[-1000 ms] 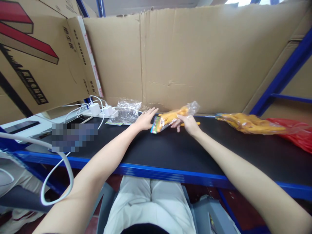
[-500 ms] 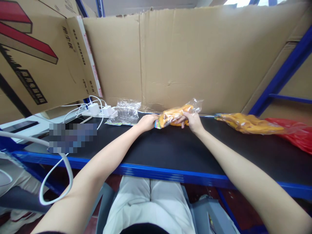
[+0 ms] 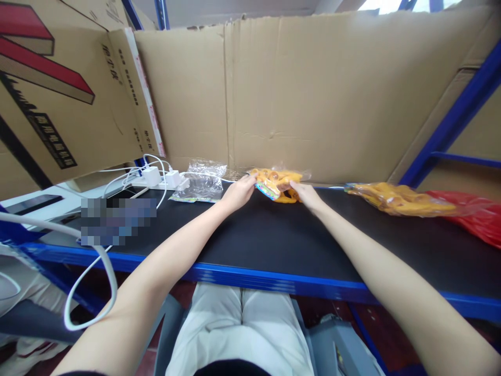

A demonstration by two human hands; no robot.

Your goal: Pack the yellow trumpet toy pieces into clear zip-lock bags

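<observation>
In the head view, both hands are at a glossy clear film packet of lumpy orange pieces (image 3: 278, 180), near the middle of the back edge of a table with a smooth, matte black top (image 3: 266, 240) and a ridged blue metal front edge (image 3: 274, 279). The left hand (image 3: 239, 192) is curled around the packet's left end, beside its multicoloured printed strip, which slants towards the front edge. The right hand (image 3: 308, 195) grips the right part, thumb on the near side; its other fingers are mostly hidden. Rounded bumps and curved openings show in the orange shapes, but their exact form is unclear.

Left of the hands, by the back edge, lies a crinkled, transparent plastic bag (image 3: 204, 177) with a printed band, next to a white plastic power strip (image 3: 180, 183) bearing boxy plugs. Towards the table's right end, a long clear bag of smooth orange pieces (image 3: 399, 198) lies against a wrinkled, shiny red plastic bag (image 3: 469, 211). A tall, creased brown cardboard sheet (image 3: 305, 94) stands upright behind the back edge.
</observation>
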